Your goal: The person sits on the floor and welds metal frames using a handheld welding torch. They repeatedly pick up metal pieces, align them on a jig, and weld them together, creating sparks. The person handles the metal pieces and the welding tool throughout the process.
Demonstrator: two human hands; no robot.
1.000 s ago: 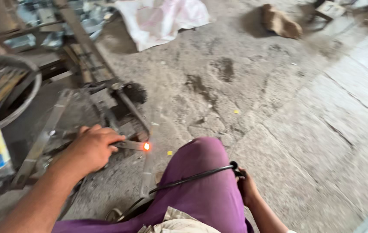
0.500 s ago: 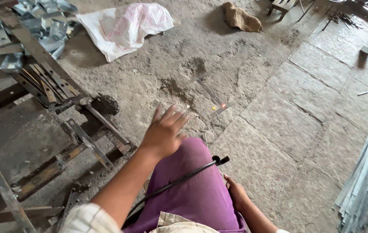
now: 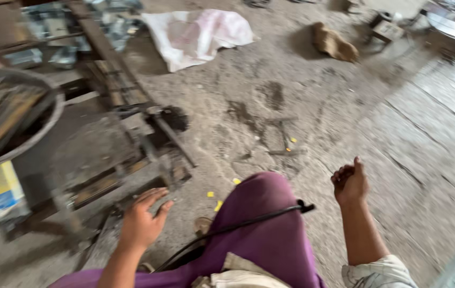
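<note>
The person's left hand (image 3: pixel 141 221) is spread flat, fingers (image 3: pixel 153 196) wide and holding nothing, just beside the rusty dark metal frame (image 3: pixel 131 160) lying on the dusty concrete floor (image 3: pixel 345 106) at the near left. The right hand (image 3: pixel 350 181) hovers over the floor to the right of the purple-clad knee (image 3: pixel 265 213), its fingers loosely curled and empty. A black cable (image 3: pixel 249 224) runs across that knee, and a white cloth sack (image 3: pixel 201 34) lies far off.

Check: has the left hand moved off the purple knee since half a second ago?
Yes. The left hand dropped left of the purple knee, down beside the metal frame.
</note>
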